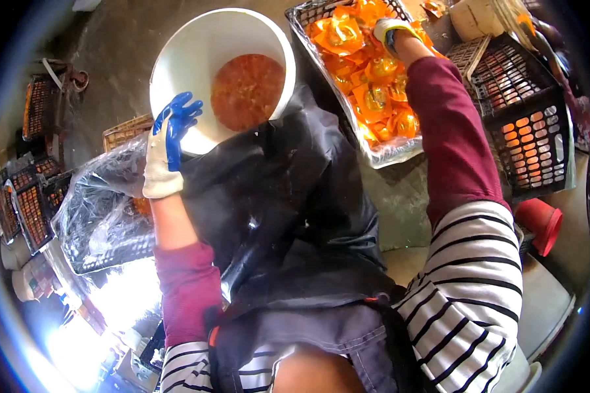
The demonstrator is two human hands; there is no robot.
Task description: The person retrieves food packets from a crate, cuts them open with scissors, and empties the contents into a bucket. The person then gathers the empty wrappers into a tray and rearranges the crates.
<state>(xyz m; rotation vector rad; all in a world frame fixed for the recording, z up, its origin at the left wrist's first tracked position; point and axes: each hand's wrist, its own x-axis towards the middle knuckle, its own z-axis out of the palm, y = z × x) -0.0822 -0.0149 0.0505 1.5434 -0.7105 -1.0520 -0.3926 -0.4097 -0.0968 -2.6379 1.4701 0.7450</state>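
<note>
A white bucket (177,65) with reddish-brown contents (249,92) stands tilted in front of my knees. At its left rim my left hand (169,141), in a blue-coated glove, is open with its fingers apart and holds nothing. To the right, a black plastic crate (301,25) lined with clear film is filled with bright orange, crinkled, shiny wrapped pieces (375,101). My right hand (394,31), also gloved, reaches into the far right part of this pile and touches the pieces. Its fingers are mostly hidden, so their grip does not show.
A black apron (275,196) covers my lap. At left lies a crate under clear plastic film (105,216), with more crates (29,209) beyond. On the right stand a black crate with orange contents (531,144) and a red pot (539,224).
</note>
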